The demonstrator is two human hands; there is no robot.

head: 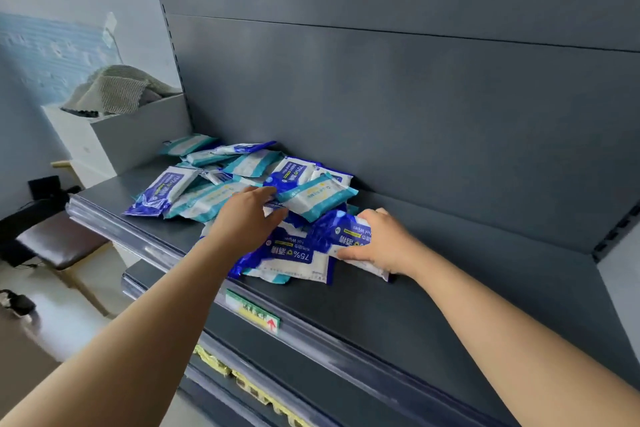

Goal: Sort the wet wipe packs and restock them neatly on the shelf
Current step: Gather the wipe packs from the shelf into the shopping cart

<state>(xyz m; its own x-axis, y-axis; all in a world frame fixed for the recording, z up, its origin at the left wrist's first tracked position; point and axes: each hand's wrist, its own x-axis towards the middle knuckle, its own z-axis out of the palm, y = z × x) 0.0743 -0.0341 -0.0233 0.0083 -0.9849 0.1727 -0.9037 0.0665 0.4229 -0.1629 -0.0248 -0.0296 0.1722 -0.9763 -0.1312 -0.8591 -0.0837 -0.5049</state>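
loosely, the packs [252, 163] are heaped on the left half of the grey shelf [485, 288], blue and teal ones mixed and overlapping. the left hand [246, 222] is laid flat over the heap, its fingers [258, 192] nearly straight and together, the thumb held apart, the fingertips touching the end of a teal pack [317, 199] lying on top. a blue pack [346, 230] at the heap's right edge is gripped by the right hand [384, 243], fingers curled over its far side, thumb pressed along its near edge. a label [252, 314] is clipped to the shelf's front rail. at the left a cloth [117, 90] is draped in a box [138, 135].
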